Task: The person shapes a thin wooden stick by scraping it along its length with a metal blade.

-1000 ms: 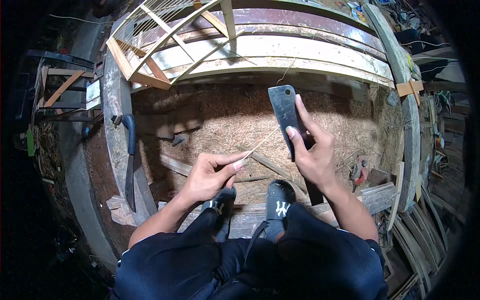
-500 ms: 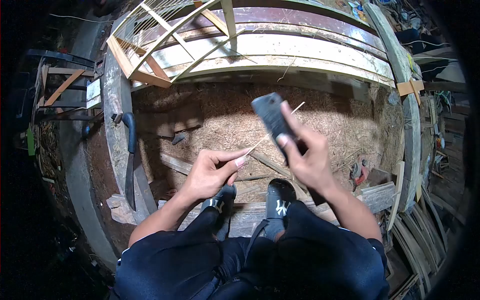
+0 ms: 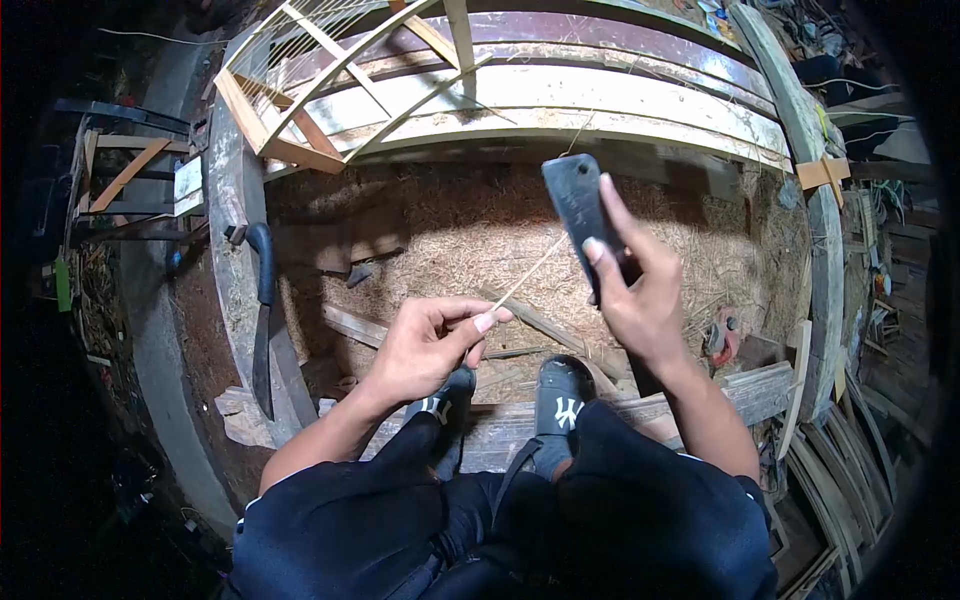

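My left hand (image 3: 425,350) is closed in a pinch on a thin pale wooden stick (image 3: 535,270), which slants up and right from the fingertips. Its far end runs up to the edge of the blade in my right hand (image 3: 640,290). That hand grips a broad dark cleaver (image 3: 575,190), which has a small hole near its squared end. The thumb lies flat against the blade, and the fingers wrap behind it. A dark part, perhaps the handle, shows beneath my right wrist. Both hands are above ground strewn with shavings.
A machete (image 3: 262,300) with a dark handle rests on the left beam (image 3: 230,190). A wooden frame strung with thin strands (image 3: 300,130) sits on the far boards (image 3: 600,100). A red tool (image 3: 722,335) lies right. My shoes (image 3: 560,400) are by the near plank.
My right hand has moved up and right with the cleaver, drawing it along the stick away from my left hand. The left hand stays nearly in place, and the stick points more steeply up.
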Demonstrator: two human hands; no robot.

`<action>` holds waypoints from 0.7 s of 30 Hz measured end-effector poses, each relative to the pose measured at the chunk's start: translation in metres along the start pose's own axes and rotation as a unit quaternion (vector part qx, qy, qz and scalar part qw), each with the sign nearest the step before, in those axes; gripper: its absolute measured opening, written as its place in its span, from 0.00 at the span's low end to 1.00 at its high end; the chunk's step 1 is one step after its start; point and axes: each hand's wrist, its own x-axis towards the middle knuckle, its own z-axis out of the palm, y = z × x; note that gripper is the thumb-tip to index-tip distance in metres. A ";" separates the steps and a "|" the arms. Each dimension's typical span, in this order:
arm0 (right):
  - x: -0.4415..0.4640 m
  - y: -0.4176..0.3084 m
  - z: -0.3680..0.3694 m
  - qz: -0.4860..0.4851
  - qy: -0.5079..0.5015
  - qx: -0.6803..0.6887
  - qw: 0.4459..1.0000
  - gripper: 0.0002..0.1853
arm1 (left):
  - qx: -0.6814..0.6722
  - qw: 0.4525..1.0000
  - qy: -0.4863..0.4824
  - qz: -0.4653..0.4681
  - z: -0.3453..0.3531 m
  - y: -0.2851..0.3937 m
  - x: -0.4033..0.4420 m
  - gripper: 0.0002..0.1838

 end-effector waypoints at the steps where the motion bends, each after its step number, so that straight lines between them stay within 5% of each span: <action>1: -0.003 0.008 0.005 -0.071 0.006 -0.023 0.997 0.34 | 0.001 1.000 0.001 0.003 -0.002 -0.001 -0.001 0.15; 4: -0.005 0.023 0.003 -0.152 0.006 -0.041 0.987 0.34 | 0.012 1.000 0.001 -0.020 -0.003 0.001 -0.003 0.14; 8: 0.001 0.003 -0.010 0.011 0.023 0.026 0.999 0.34 | 0.011 0.999 0.006 -0.033 0.003 0.008 -0.005 0.14; 11: -0.010 0.019 0.008 -0.146 -0.035 -0.008 0.989 0.35 | 0.007 1.000 0.012 -0.022 0.003 0.006 -0.001 0.14; 12: -0.015 0.004 0.005 -0.098 -0.089 0.004 0.991 0.34 | 0.009 0.999 0.017 -0.029 0.003 0.004 -0.001 0.14; 15: 0.000 0.007 -0.001 -0.095 0.017 -0.003 0.995 0.33 | -0.013 1.000 0.022 -0.002 0.004 -0.005 0.000 0.14; 17: 0.002 0.005 -0.003 -0.060 -0.008 0.005 0.998 0.33 | -0.006 1.000 0.025 -0.011 0.005 -0.001 -0.001 0.14; 18: -0.002 0.015 0.004 -0.145 -0.010 -0.015 0.989 0.33 | 0.003 0.999 0.027 -0.019 0.004 0.002 -0.001 0.14; 21: -0.017 0.004 0.012 -0.127 -0.082 -0.020 0.988 0.34 | -0.009 0.999 0.039 -0.031 0.003 -0.001 0.000 0.13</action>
